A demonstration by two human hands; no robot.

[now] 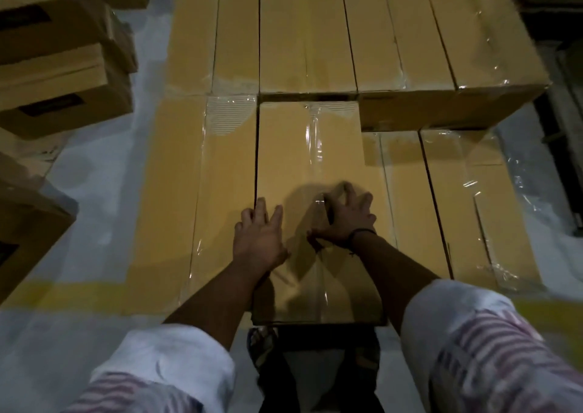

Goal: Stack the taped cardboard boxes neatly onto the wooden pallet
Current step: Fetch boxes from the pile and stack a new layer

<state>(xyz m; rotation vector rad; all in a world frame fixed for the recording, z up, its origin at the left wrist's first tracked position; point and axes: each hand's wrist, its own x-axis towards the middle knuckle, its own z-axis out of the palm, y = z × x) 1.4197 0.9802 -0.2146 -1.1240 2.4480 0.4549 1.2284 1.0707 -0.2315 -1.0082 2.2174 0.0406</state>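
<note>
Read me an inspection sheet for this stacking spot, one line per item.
Surface: pale floor with a yellow line.
Job's things: taped boxes in tight rows; centre box under both hands; higher tier at rear right.
Clutter: darker loose cartons at left.
Hands: left hand flat on the centre box; right hand spread, fingertips on its tape seam.
Cables: nothing seen.
Surroundings: dim light; dark, unclear area at the right edge.

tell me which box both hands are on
The near centre box, clear tape running down its middle: the left hand and right hand both rest on its top.
</note>
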